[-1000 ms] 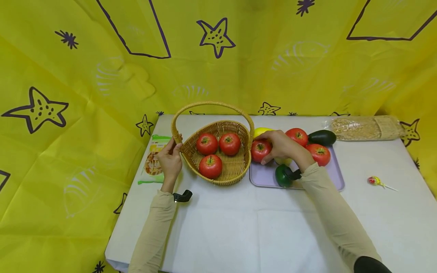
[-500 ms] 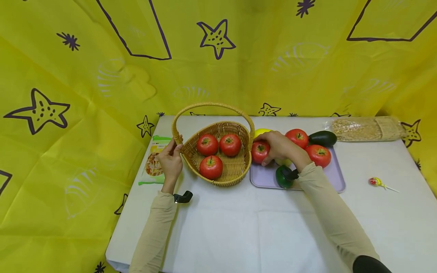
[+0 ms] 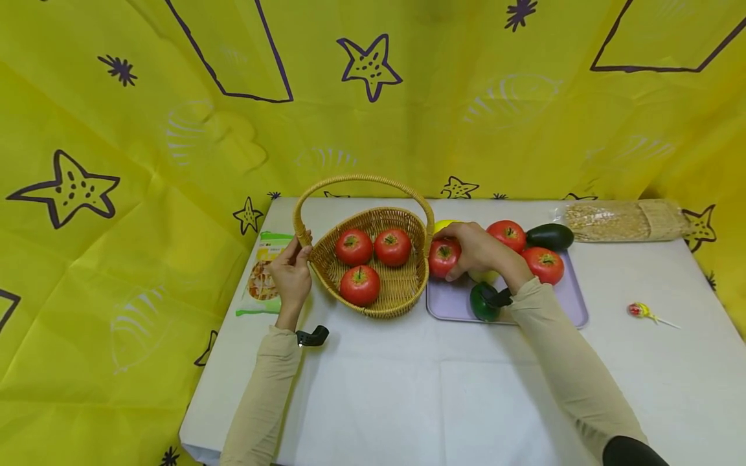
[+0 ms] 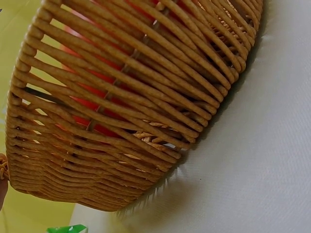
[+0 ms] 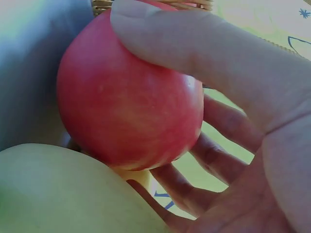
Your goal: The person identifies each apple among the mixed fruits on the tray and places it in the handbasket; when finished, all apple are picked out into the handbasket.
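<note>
In the head view a wicker basket (image 3: 402, 294) with a tall arched handle holds three red apples (image 3: 359, 285). My left hand (image 3: 292, 278) pinches the left foot of the handle; the left wrist view shows the basket's woven side (image 4: 121, 97) and only a bit of a finger at its left edge. Right of the basket, my right hand (image 3: 480, 249) grips another red apple (image 3: 443, 257) over the left end of a lilac tray (image 3: 574, 299). In the right wrist view, thumb and fingers curl round that apple (image 5: 131, 92), above a pale green round item (image 5: 63, 194).
Also on the tray are two red apples (image 3: 544, 265), a dark green avocado-like item (image 3: 550, 237), a green item (image 3: 485, 301) and a yellow one (image 3: 445, 225). A grain packet (image 3: 612, 220) lies back right, a lollipop (image 3: 638, 309) nearer, a green-edged food packet (image 3: 262, 285) left.
</note>
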{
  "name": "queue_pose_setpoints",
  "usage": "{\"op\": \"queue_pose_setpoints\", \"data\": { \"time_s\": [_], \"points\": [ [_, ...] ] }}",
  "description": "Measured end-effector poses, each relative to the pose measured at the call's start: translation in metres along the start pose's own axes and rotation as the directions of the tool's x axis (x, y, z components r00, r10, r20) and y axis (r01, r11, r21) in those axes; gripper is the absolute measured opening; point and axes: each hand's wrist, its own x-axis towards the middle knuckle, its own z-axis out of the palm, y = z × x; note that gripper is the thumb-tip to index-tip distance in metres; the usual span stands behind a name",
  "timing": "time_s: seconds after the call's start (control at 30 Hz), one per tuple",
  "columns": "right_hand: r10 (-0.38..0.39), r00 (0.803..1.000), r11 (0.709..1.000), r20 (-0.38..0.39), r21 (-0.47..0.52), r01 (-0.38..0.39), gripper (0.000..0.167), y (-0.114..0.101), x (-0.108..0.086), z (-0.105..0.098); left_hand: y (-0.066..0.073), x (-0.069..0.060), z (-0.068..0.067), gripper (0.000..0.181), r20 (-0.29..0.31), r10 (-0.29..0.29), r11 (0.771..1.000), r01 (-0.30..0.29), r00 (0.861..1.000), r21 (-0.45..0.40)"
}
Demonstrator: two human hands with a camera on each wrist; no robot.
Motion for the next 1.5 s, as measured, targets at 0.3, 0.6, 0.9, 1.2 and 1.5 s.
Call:
{"op": "queue_pose_setpoints", "data": {
  "time_s": [0.3,0.6,0.9,1.2,1.5],
  "points": [
    [-0.043,0.997,0.998,-0.061,0.039,0.046,0.081,-0.003,-0.013,-0.009,0.002,0.0,0.001,0.038,-0.004,-0.008,1.0,0.008,1.0,0.0],
    [-0.032,0.993,0.99,-0.114,0.131,0.047,0.081,-0.004,-0.028,-0.018,0.003,-0.001,0.002,0.039,-0.023,-0.03,0.999,0.031,0.999,0.038],
    [-0.025,0.984,0.965,-0.179,0.251,0.07,0.077,-0.011,-0.044,-0.029,0.026,-0.004,0.006,0.037,-0.032,-0.022,0.998,0.024,0.999,0.065],
    [-0.026,0.979,0.893,-0.201,0.436,0.113,0.079,-0.014,-0.06,-0.037,0.026,-0.004,0.007,0.037,-0.041,-0.037,0.996,0.04,0.998,0.078],
    [-0.135,0.964,0.82,-0.228,0.521,0.238,0.078,-0.017,-0.065,-0.035,0.039,-0.004,0.005,0.037,-0.018,-0.025,0.998,0.026,1.0,0.061]
  ]
}}
